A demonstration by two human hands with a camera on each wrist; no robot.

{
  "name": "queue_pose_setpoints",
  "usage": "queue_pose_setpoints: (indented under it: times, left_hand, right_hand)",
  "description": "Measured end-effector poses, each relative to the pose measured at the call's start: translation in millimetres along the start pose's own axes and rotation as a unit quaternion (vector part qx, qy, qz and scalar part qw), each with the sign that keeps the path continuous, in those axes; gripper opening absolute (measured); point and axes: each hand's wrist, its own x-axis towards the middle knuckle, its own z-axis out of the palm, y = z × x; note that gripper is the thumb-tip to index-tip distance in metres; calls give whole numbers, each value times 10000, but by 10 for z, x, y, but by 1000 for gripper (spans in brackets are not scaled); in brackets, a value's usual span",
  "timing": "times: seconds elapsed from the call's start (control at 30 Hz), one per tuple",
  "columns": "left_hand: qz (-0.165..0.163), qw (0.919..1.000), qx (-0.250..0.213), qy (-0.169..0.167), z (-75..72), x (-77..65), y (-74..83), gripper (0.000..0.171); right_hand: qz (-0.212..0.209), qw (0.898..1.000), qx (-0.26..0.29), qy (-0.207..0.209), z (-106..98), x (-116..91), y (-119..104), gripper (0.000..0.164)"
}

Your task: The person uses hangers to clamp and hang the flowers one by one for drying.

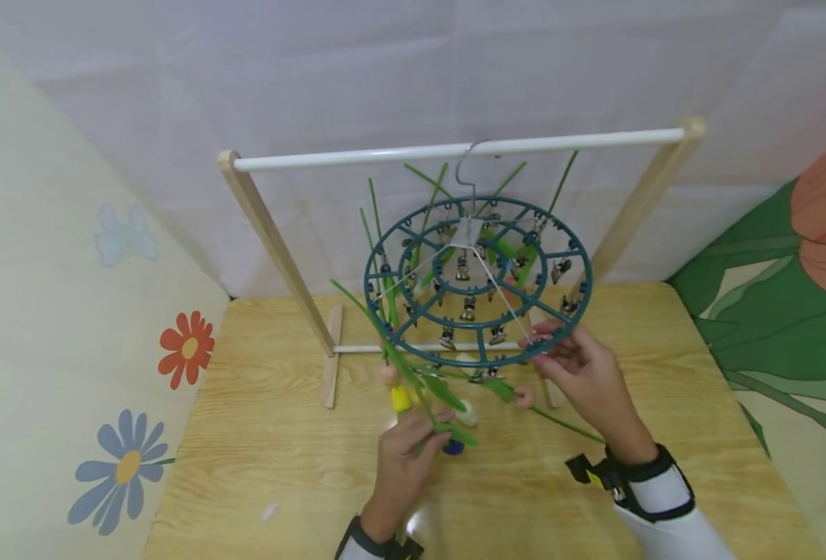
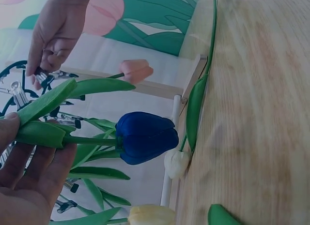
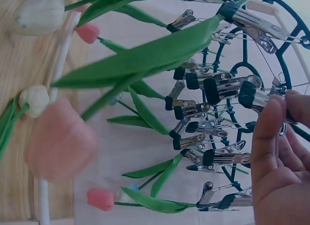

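Observation:
My left hand [image 1: 406, 455] holds an artificial blue tulip [image 2: 147, 138] by its leafy stem, with the bloom pointing down in the head view. A round dark-green clip hanger [image 1: 483, 363] hangs by its hook from the white bar. At its near right rim, my right hand [image 1: 588, 377] pinches a metal clip [image 3: 252, 95] between thumb and finger. Nothing shows in that clip's rubber-tipped end. Other clips hold tulips upside down, among them a pink tulip [image 3: 60, 140] close to the right hand and a yellow tulip [image 2: 150, 215].
The wooden stand [image 1: 273, 241] with its white top bar [image 1: 385, 154] rises from the wood-grain table [image 1: 259, 451]. A white tulip [image 2: 177, 163] lies on the table by the lower bar. A white scrap [image 1: 269, 512] lies at the near left.

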Motion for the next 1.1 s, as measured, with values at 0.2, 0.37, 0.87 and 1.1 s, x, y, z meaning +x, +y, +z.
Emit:
queue_pose_setpoints:
  times: [0.2,0.37,0.87,1.1]
  left_hand:
    - [155,9998,-83,-96,24,-42,-13,24]
    - [44,9999,-69,-127,26,-35,-7,24]
    - [-946,9953,126,-177,-1,28,-8,22]
    - [-1444,9894,62,-144,8,51,-30,19]
  right_hand:
    - [98,9988,485,44,79,-72,39,33]
    - [310,9983,485,55,220,-154,33,33]
    - [-32,9999,166,18,666,-275,-20,31]
    - [-241,9962,814,184,804,-300,-27,33]
